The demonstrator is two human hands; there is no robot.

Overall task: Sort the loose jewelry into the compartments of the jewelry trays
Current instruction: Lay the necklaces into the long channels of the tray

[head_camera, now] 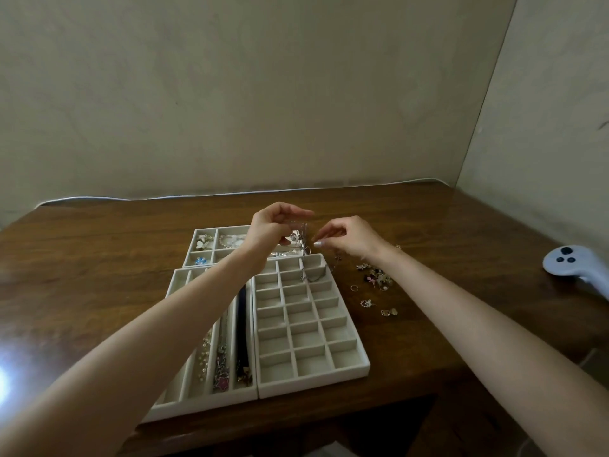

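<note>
Wood table [99, 258]; white controller [573, 263] at right edge; cable [197, 195] along wall.

Glossy wooden table [428, 225], matt cloth-lined trays [346, 374], shiny metal jewelry [375, 278].

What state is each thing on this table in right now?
Left hand: raised, pinching a small clear packet.
Right hand: pinching a thin chain.
Grid tray: nearly empty.
Long-slot tray: partly filled.
Back tray: partly filled.
Loose jewelry: unsorted on table.
</note>
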